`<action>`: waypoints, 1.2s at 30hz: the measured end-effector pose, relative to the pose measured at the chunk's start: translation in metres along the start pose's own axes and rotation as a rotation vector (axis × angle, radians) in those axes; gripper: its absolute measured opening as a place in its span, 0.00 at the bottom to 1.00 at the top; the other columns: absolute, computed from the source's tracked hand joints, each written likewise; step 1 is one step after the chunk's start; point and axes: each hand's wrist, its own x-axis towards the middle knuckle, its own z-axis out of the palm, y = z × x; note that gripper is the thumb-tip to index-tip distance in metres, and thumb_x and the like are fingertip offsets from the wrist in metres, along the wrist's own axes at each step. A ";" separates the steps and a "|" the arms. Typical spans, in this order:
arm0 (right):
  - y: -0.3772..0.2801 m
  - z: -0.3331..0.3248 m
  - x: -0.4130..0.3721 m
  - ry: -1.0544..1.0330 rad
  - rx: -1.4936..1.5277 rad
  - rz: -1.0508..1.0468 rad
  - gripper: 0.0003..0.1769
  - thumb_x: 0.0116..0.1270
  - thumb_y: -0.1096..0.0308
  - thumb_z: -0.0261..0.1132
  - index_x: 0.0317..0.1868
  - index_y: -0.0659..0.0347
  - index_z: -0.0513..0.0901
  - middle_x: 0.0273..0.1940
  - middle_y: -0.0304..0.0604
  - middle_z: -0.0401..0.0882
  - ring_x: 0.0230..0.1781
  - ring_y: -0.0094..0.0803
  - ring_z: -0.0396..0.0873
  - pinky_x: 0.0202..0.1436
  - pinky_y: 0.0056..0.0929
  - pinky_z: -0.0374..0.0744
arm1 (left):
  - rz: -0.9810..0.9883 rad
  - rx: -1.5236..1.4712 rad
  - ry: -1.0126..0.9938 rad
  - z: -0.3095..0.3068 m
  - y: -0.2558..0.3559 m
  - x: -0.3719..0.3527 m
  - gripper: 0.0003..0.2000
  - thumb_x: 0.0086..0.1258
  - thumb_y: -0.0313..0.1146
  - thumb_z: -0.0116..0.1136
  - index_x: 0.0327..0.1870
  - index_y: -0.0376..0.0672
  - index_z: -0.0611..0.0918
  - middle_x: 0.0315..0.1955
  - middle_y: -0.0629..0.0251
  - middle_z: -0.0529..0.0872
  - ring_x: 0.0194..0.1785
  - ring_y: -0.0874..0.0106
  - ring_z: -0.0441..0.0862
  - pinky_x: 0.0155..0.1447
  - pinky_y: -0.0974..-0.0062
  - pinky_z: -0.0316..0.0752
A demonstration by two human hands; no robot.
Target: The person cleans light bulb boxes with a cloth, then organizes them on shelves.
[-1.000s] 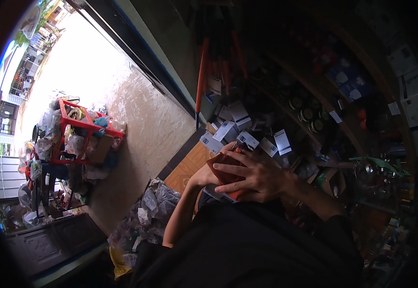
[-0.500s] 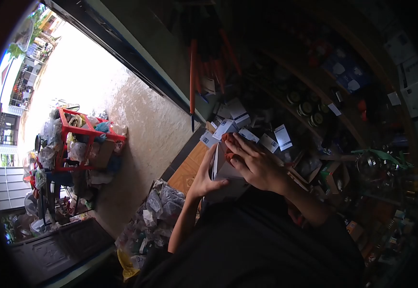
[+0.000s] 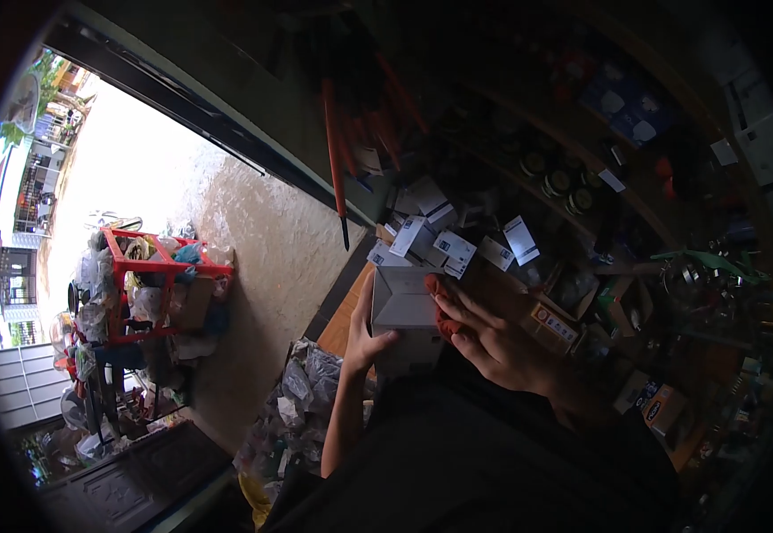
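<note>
A white cardboard box (image 3: 404,298) is held in front of my dark shirt, one flat face turned up toward me. Its left side rests in my left hand (image 3: 364,338), with the thumb bent over the near edge and the fingers along the far side. My right hand (image 3: 497,346) presses a bunched reddish-brown cloth (image 3: 442,306) against the box's right edge. The fingers lie over the cloth and hide part of it. Just beyond the box, several white boxes (image 3: 455,251) with small dark print lie in a loose heap.
Clear plastic bags (image 3: 302,391) pile up on the left by my arm. A red plastic frame (image 3: 142,264) full of bags stands outside the doorway. Orange-handled tools (image 3: 334,160) hang above the heap. Shelves with round tins (image 3: 559,184) and an open carton (image 3: 553,327) are at right.
The box has turned so its flat face shows more fully. My right hand with the cloth has moved down and right, from the top of the box to its right edge.
</note>
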 end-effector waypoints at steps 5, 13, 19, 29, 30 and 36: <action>-0.004 0.014 0.021 0.197 -0.140 0.110 0.31 0.81 0.56 0.53 0.74 0.69 0.69 0.76 0.62 0.65 0.74 0.55 0.68 0.76 0.49 0.64 | 0.169 0.338 -0.175 0.021 0.020 0.011 0.63 0.44 0.55 0.78 0.80 0.29 0.57 0.71 0.43 0.67 0.77 0.52 0.64 0.78 0.60 0.58; -0.018 0.026 0.067 0.208 0.027 -0.026 0.27 0.83 0.57 0.51 0.69 0.72 0.74 0.75 0.60 0.67 0.77 0.52 0.64 0.80 0.50 0.60 | 0.184 0.466 -0.198 0.031 0.028 0.013 0.51 0.50 0.46 0.74 0.75 0.32 0.64 0.71 0.44 0.68 0.76 0.49 0.66 0.77 0.55 0.60; -0.022 0.025 0.064 0.086 -0.074 -0.162 0.25 0.82 0.57 0.52 0.66 0.69 0.78 0.72 0.58 0.72 0.78 0.49 0.65 0.82 0.49 0.56 | 0.079 0.299 -0.271 0.028 0.006 0.004 0.49 0.50 0.45 0.78 0.73 0.33 0.67 0.69 0.48 0.72 0.74 0.55 0.70 0.77 0.59 0.61; 0.031 -0.014 -0.011 -0.047 0.264 0.255 0.25 0.84 0.56 0.51 0.70 0.65 0.75 0.71 0.55 0.72 0.74 0.44 0.70 0.74 0.38 0.72 | -0.056 -0.310 -0.012 -0.062 -0.079 0.011 0.53 0.57 0.62 0.69 0.77 0.31 0.64 0.69 0.45 0.74 0.71 0.52 0.75 0.74 0.55 0.68; 0.038 -0.016 -0.024 -0.135 0.440 0.418 0.26 0.85 0.55 0.50 0.71 0.64 0.75 0.71 0.55 0.73 0.73 0.42 0.71 0.73 0.37 0.73 | -0.107 -0.455 0.072 -0.076 -0.094 0.003 0.52 0.61 0.63 0.66 0.78 0.31 0.63 0.70 0.44 0.73 0.71 0.51 0.75 0.74 0.53 0.69; 0.050 0.010 -0.040 0.382 1.558 0.483 0.29 0.87 0.53 0.41 0.79 0.59 0.60 0.77 0.46 0.64 0.77 0.34 0.64 0.79 0.34 0.63 | 0.025 -0.730 0.032 -0.027 -0.021 0.019 0.45 0.75 0.67 0.42 0.83 0.41 0.54 0.72 0.45 0.71 0.73 0.51 0.73 0.76 0.53 0.68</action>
